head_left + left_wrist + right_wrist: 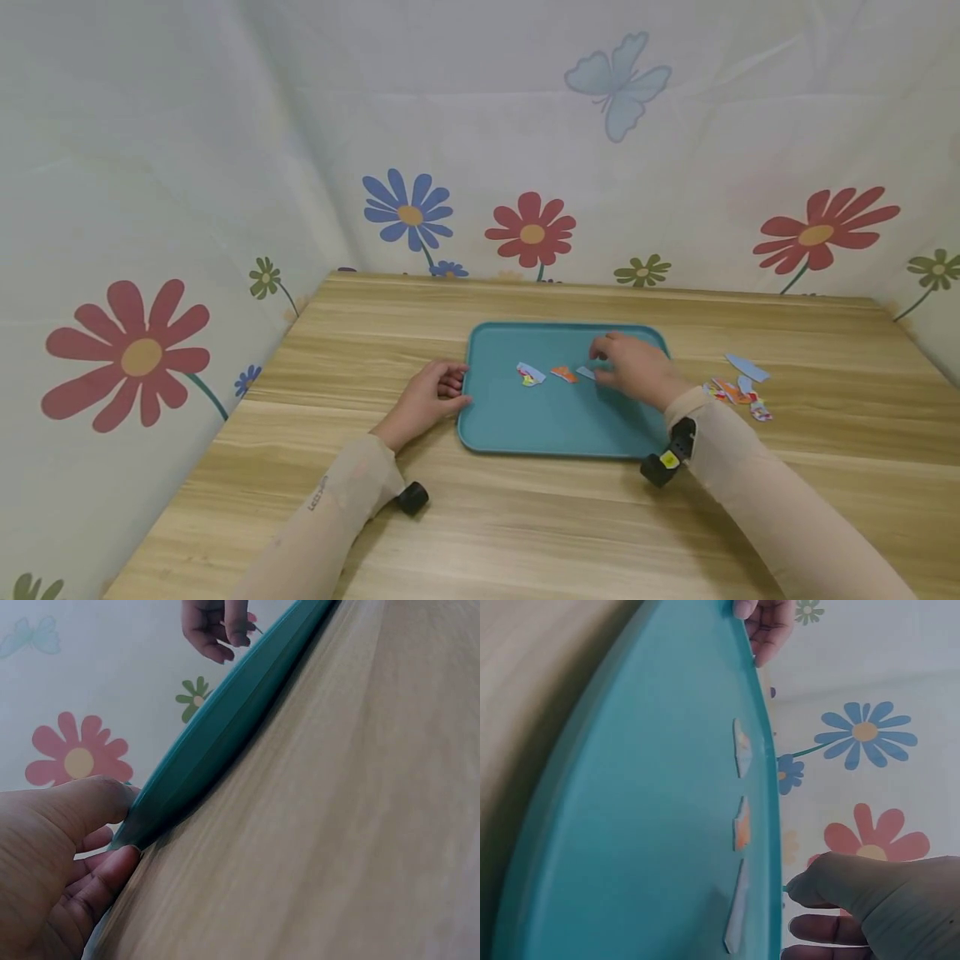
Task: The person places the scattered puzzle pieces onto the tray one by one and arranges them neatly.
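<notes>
A teal tray (525, 433) lies on the wooden table. My left hand (429, 398) holds its left rim, thumb and curled fingers at the edge; the left wrist view shows the fingertips (129, 857) against the tray's side. Inside the tray a blue, red and yellow cut piece (531, 374), an orange piece (564, 374) and a narrow pale blue piece (586, 372) lie in a row. Over the tray's right half is my right hand (633, 367), fingers loosely bent and apart from the thumb, close beside the pale blue piece. Nothing shows between its fingers.
Several more cut pieces (738, 390) lie in a loose pile on the table (847, 467) right of the tray, beyond my right wrist. A longer blue piece (747, 367) is at their far side. A flower-printed cloth (675, 167) hangs behind the table.
</notes>
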`<state>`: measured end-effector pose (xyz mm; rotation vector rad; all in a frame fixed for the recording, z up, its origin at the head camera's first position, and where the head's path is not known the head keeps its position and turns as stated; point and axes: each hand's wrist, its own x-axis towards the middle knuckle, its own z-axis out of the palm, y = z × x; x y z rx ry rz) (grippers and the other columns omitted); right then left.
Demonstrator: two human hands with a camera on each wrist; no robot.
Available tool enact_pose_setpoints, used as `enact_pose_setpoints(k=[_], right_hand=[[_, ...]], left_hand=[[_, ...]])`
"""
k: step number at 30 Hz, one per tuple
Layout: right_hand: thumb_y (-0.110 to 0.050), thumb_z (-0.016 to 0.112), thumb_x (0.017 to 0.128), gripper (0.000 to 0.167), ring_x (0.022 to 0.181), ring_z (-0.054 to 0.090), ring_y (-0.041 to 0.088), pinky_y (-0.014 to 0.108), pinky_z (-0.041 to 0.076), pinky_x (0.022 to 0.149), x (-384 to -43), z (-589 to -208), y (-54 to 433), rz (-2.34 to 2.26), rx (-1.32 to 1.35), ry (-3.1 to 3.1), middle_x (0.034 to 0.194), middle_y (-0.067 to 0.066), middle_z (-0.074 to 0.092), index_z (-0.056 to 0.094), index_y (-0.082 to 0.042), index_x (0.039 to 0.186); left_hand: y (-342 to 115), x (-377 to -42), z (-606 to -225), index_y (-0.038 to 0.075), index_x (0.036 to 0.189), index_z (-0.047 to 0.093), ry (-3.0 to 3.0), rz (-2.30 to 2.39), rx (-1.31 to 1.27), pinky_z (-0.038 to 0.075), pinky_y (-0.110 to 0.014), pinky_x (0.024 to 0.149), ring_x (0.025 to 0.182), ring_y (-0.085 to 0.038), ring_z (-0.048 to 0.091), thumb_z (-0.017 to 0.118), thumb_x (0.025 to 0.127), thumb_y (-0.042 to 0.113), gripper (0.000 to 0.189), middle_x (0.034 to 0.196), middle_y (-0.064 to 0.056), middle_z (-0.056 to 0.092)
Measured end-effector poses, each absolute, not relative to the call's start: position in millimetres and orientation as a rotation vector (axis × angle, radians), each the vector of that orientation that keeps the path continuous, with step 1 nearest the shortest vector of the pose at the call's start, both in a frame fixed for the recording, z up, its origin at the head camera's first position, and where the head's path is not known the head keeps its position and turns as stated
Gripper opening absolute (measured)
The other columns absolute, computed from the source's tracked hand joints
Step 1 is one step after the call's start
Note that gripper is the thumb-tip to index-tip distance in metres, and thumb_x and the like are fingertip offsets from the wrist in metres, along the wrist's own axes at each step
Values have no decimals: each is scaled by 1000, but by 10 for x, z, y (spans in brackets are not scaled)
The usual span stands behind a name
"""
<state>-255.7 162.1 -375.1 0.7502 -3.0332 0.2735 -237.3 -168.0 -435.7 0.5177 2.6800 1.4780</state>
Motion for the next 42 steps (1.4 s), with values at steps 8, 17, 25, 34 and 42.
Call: enact_pose_setpoints(k=[8,17,25,34,42], right_hand=[[-19,70,86,26,85,63,24,39,55,70,-2515,-3677,1673,277,746,-2979,102,11,63,66,-6,109],[-17,72,85,27,89,63,26,41,55,73,-2443,-3583,1742,334,713,-2945,102,11,63,66,-5,109],[-17,70,86,29,86,65,25,40,56,69,-2400,-3500,1836,352,715,-2925,105,12,64,65,-5,111],[-19,69,87,29,89,64,26,41,55,68,-2313,-3398,1956,384,667,-2938,110,13,64,64,-6,113],[-18,69,87,29,87,64,26,41,55,66,-2265,-3371,2094,374,656,-2940,108,12,63,64,-5,112]], left_hand=[[-1687,-2374,-4364,-5,126,54,2686,1479,528,55,-25,82,93,-21,60,72,84,5,47,108,-17,57],[-1688,-2368,-4350,-6,126,54,2696,1464,537,55,-24,82,94,-21,60,72,84,4,47,109,-18,57],[-1686,-2359,-4339,-7,126,54,2693,1466,554,56,-29,83,94,-24,60,72,84,4,47,108,-20,58],[-1683,-2391,-4371,-5,126,54,2692,1469,540,55,-25,82,93,-21,60,72,84,5,47,108,-17,58],[-1687,-2388,-4376,-5,126,54,2698,1463,546,56,-25,82,93,-21,60,72,84,4,47,108,-17,58]])
